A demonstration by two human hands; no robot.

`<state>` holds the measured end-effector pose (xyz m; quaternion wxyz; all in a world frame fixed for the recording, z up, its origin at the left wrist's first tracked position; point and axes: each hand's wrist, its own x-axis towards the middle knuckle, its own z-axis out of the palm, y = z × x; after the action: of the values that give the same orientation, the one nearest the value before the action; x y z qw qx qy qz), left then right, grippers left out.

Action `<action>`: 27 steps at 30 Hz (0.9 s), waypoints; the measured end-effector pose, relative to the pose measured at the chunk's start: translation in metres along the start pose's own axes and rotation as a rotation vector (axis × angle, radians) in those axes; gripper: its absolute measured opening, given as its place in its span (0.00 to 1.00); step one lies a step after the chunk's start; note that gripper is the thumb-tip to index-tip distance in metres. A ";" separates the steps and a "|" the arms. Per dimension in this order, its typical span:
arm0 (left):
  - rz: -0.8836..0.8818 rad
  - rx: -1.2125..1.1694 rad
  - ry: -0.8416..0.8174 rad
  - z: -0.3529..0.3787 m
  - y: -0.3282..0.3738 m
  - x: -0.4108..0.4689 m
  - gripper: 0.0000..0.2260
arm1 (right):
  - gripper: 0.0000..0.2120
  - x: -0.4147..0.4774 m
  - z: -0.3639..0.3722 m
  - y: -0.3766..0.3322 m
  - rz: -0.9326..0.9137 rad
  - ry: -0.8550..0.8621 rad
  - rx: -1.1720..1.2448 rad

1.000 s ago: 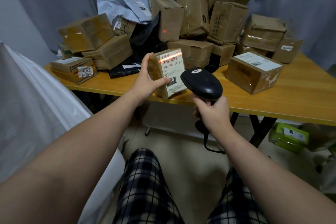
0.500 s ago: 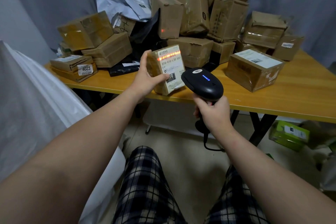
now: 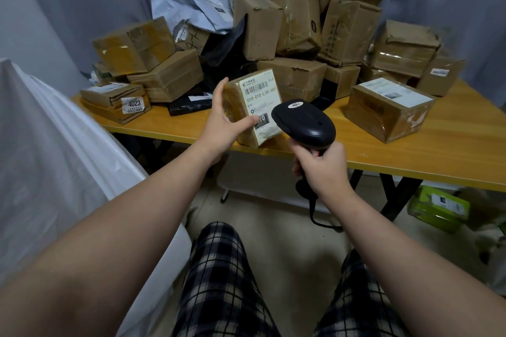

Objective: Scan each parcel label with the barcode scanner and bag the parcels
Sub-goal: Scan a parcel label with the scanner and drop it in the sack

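One small parcel [image 3: 267,131] is in hand, held up over the near edge of the surface [image 3: 451,150], its white label [image 3: 260,90] turned toward the person. The left hand [image 3: 223,120] has it in a wide grip, with the thumb across the lower part of the label and the fingers round the far side. The right hand [image 3: 324,165] has a full, closed grip on the handle of the barcode scanner [image 3: 304,124]. The scanner's head sits just beside the parcel's lower right corner. No red line shows on the label, so I cannot tell whether this one has registered.

Judging from the layout, the job looks far from finished. A big heap of parcels [image 3: 295,22], boxes and a few soft mailers, covers the back of the surface. One labelled box [image 3: 388,109] sits apart toward the right end. What looks like the white bag [image 3: 54,145] stands off the left end of the surface. Its inside is hidden, so I cannot tell how many parcels are already bagged. Left to do: bag this parcel, then scan and bag the rest.
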<state>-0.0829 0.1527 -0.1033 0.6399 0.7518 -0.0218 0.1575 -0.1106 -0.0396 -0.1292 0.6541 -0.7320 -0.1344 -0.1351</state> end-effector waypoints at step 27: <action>-0.684 0.485 0.705 -0.314 -0.166 -0.162 0.45 | 0.08 -0.067 0.347 0.040 0.051 -0.968 -0.290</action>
<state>-0.2637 0.4598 -0.2635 0.4315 0.7437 0.4766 0.1833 -0.1498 0.2992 -0.2283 0.4114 -0.7972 -0.3840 0.2184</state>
